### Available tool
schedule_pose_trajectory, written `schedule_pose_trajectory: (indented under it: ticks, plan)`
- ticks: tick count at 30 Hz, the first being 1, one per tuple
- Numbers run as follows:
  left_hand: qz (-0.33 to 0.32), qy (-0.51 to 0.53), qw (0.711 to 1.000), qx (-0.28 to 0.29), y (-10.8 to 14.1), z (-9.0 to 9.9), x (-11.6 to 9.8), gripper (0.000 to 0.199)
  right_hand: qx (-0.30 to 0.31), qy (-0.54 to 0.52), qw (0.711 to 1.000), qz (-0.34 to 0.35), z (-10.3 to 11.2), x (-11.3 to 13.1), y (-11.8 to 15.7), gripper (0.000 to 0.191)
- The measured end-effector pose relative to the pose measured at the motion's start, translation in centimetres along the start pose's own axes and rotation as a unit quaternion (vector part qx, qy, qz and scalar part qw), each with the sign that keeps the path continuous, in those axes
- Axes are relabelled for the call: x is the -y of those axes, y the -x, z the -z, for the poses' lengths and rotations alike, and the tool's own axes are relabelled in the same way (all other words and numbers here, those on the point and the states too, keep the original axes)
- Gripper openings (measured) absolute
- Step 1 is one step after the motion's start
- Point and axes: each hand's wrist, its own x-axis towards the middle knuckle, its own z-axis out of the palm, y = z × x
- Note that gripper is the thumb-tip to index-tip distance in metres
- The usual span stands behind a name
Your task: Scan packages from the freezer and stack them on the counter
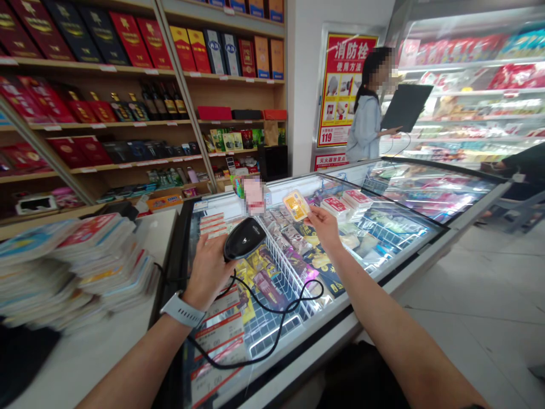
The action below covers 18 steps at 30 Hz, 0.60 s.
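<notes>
At the centre of the frame, the left hand has its fingers curled round a scanner, a smooth, glossy black oval head; its small mark is too tiny to read. A pale, slotted watch strap circles that wrist. Right of centre, the right hand pinches the corner of a pack between thumb and fingers: flat, round-cornered, shiny, with a yellow face and whitish rim. The pack is above the freezer, whose glass top shows wire baskets beneath. A thin black cable loops over the glass. Red-labelled stacks stand just right of the pack; blurred piles fill the left edge. Orange-striped price tags at lower centre include "7.00". The red sign, upper right, reads "消防栓 使用方法" and "119".
</notes>
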Motion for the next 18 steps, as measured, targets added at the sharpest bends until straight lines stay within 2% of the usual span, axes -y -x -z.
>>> schedule_pose_trajectory:
  ticks: [8,18]
  plan:
    - [-0.011,-0.011,1.0,0.002,0.09,-0.01,-0.05,0.018,0.001,-0.01,1.0,-0.001,-0.02,0.12,0.05,0.049]
    - [0.0,-0.009,1.0,-0.002,0.27,-0.64,0.45,0.028,-0.007,-0.001,1.0,0.01,-0.13,0.49,0.02,0.052]
